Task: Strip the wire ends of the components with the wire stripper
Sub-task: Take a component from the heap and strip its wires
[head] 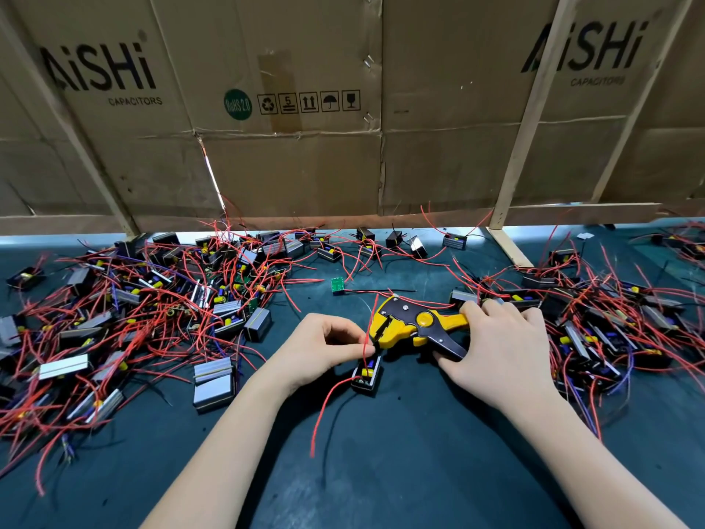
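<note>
while the left hand (324, 349) pinches a red wire (367, 337) between thumb and fingertips, the right hand (496, 337) curls around the handles of a yellow and black wire stripper (412, 324), gripping it with the head pointing left. the wire rises from a small black component (367, 376) lying on the dark green table mat (419, 452) just below the left hand, and it crosses the mouth of the stripper at centre frame. whether the wire end already sits between the blades cannot be told. a heap of like components (133, 307) with red leads lies to the left, another heap (602, 318) to the right, and a flattened cardboard wall (286, 166) printed "aishi capacitors" stands behind. to do this step well, the person would likely keep the wire taut and straight, seat only its tip in the stripper, and squeeze evenly so the conductor is not nicked.
</note>
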Demonstrator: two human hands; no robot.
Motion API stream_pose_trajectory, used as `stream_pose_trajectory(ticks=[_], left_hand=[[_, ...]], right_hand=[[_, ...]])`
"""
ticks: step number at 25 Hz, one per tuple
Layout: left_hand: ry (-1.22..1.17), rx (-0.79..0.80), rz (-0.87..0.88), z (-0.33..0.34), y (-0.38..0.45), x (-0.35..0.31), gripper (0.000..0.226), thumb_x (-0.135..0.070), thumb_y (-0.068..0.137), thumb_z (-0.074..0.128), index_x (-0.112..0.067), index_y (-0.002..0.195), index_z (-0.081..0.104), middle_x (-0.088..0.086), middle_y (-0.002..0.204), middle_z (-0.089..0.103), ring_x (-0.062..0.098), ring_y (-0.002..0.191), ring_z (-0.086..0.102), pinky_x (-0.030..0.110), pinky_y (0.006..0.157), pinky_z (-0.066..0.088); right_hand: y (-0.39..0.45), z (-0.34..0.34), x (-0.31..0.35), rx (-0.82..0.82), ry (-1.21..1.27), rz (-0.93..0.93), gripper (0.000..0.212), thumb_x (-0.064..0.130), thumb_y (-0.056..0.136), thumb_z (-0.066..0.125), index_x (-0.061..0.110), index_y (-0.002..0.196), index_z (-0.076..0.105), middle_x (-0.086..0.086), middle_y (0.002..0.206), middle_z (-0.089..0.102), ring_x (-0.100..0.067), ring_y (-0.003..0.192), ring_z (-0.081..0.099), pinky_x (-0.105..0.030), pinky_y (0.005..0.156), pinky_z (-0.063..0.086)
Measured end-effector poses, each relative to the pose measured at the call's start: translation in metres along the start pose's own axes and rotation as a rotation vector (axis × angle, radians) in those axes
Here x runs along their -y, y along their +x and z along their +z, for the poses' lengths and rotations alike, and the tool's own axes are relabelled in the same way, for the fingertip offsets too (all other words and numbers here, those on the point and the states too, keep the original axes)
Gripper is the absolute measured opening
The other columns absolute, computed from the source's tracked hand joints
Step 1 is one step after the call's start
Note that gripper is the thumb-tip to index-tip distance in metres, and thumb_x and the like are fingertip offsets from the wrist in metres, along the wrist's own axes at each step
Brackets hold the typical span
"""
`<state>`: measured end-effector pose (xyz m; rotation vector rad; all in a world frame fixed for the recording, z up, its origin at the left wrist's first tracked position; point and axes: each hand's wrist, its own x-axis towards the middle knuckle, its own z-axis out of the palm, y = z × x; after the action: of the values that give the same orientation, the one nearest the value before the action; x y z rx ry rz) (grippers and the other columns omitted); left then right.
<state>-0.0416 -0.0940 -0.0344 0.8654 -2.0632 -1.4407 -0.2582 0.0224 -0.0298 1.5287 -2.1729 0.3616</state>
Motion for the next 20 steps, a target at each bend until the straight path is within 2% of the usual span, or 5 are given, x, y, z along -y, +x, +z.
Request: stream_pose_trajectory(ticks=[2,9,13,17,20], left_hand=[[0.011,-0.038,-0.046,0.0028,0.0013,0.0002,0.004,-0.014,0.08,0.079,-0.014,0.077,0.077,0.008,0.082,0.075,0.009,0.075,0.064,0.02,0.075,0.048],[0.043,-0.13,-0.13,0.0068,0.0053,-0.0021,0.006,-0.014,0.08,0.079,-0.01,0.075,0.078,-0.008,0.066,0.07,-0.001,0.058,0.053,0.009,0.059,0.038],[0.047,-0.114,-0.143,0.0048,0.0043,-0.0022,0.009,-0.016,0.079,0.08,-0.008,0.077,0.077,-0.004,0.067,0.069,0.001,0.058,0.052,0.009,0.057,0.038],[0.048,-0.109,-0.135,0.0045,0.0039,-0.0024,0.007,-0.016,0.078,0.081,-0.011,0.074,0.078,-0.008,0.066,0.07,-0.001,0.058,0.055,0.008,0.058,0.039],[0.058,-0.115,-0.131,0.005,0.0042,-0.0018,0.006,-0.016,0.078,0.081,-0.013,0.074,0.078,-0.005,0.069,0.072,0.0,0.06,0.056,0.009,0.06,0.04]], right_hand=[[-0.0006,0.0002,0.0003,-0.021,0.008,-0.008,0.058,0.056,0.052,0.082,0.01,0.084,0.066,-0.008,0.075,0.062,-0.031,0.077,0.06,-0.038,0.071,0.035],[-0.001,-0.0005,0.002,-0.055,0.017,-0.023,0.061,0.057,0.05,0.084,0.009,0.083,0.067,-0.008,0.074,0.064,-0.031,0.076,0.061,-0.04,0.071,0.037],[0.0005,-0.0027,0.0025,-0.032,0.011,-0.035,0.057,0.057,0.051,0.084,0.01,0.079,0.067,-0.007,0.07,0.064,-0.03,0.071,0.062,-0.039,0.071,0.036],[0.001,-0.0072,0.0012,0.009,0.0,-0.055,0.052,0.056,0.05,0.085,0.014,0.064,0.06,-0.005,0.058,0.06,-0.029,0.059,0.061,-0.035,0.064,0.032],[0.0021,-0.0093,0.0022,0.017,-0.007,-0.023,0.054,0.056,0.044,0.088,0.015,0.052,0.054,-0.005,0.047,0.054,-0.028,0.046,0.057,-0.026,0.054,0.025]])
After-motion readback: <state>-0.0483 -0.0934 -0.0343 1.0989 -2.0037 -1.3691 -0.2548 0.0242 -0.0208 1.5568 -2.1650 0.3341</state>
